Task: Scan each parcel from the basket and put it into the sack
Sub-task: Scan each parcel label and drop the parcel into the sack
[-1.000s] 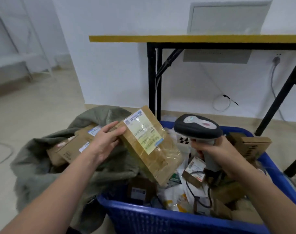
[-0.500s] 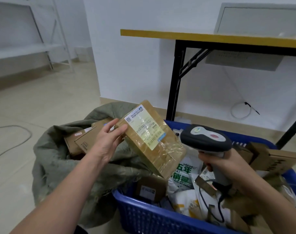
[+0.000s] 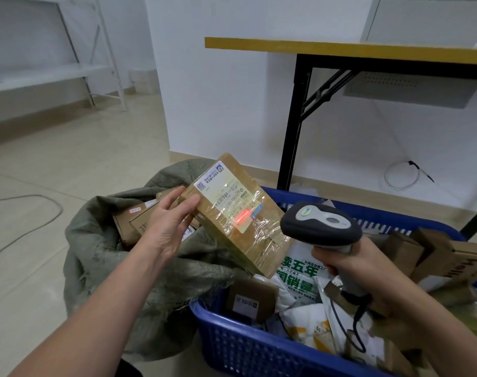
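Your left hand [image 3: 170,223] grips the taped parcel [image 3: 240,213] tilted above the sack [image 3: 101,257], while your right hand [image 3: 359,270] clasps the scanner [image 3: 320,227] just beside it.

Taped brown parcel [image 3: 240,216], tilted, label up

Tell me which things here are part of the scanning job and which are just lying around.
In use: left hand, parcel, right hand, scanner, basket, sack.
Lying about: table, shelf, floor cable.
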